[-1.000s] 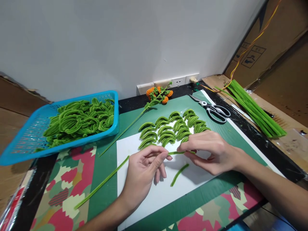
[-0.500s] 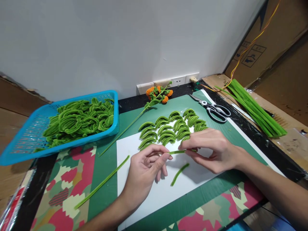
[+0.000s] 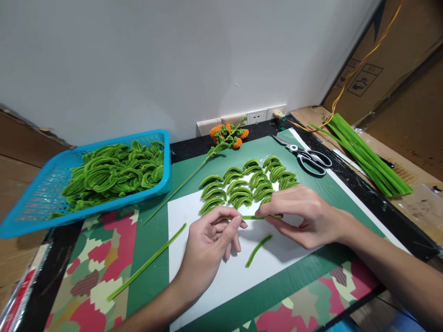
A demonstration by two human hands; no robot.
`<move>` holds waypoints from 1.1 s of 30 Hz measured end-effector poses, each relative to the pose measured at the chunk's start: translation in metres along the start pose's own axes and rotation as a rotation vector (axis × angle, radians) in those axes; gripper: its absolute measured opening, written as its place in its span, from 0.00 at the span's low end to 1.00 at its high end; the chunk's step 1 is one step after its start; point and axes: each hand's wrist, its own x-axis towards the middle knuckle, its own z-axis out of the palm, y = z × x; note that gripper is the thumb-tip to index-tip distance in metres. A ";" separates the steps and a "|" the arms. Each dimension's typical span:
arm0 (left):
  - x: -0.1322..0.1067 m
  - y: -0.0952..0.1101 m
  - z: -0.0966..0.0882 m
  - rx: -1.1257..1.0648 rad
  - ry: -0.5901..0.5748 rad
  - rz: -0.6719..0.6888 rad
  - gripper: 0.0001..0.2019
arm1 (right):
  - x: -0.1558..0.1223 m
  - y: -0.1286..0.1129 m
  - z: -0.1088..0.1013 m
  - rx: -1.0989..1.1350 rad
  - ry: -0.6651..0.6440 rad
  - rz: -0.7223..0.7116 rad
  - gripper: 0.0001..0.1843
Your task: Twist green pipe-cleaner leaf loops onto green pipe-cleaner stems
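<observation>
Between my two hands a short green pipe cleaner (image 3: 248, 217) is stretched above the white sheet (image 3: 211, 295). My left hand (image 3: 216, 240) pinches one end between thumb and index finger. The thumb and fingers of my right hand (image 3: 301, 214) close on the other end, partly hiding it. Below them a slightly curved pipe cleaner piece (image 3: 258, 251) lies on the sheet. Just beyond my hands, several folded green pipe-cleaner leaves (image 3: 238, 186) lie in rows. To the left rests a longer pipe cleaner (image 3: 147, 262).
A blue basket (image 3: 166, 159) heaped with green folded pieces stands at the left. Behind the rows lie an orange-flowered stem (image 3: 221, 143) and black-handled scissors (image 3: 306, 156). A bundle of long green pipe cleaners (image 3: 372, 159) is at the right, near a yellow cord (image 3: 360, 60).
My fingers have shifted slightly to the left along with the short pipe cleaner, which now lies more level. The things on the table have stayed in place.
</observation>
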 end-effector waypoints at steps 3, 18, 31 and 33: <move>-0.001 0.000 -0.002 -0.019 -0.039 -0.003 0.12 | -0.001 0.001 0.001 -0.014 -0.008 -0.006 0.15; -0.002 -0.003 -0.006 -0.156 -0.063 -0.012 0.10 | 0.001 0.002 0.001 -0.084 -0.026 -0.062 0.12; 0.005 -0.007 -0.005 -0.129 -0.030 -0.034 0.16 | 0.003 -0.004 0.015 -0.051 -0.025 -0.098 0.18; 0.006 -0.008 -0.007 -0.116 -0.034 -0.029 0.16 | 0.003 -0.005 0.019 -0.033 -0.048 -0.126 0.17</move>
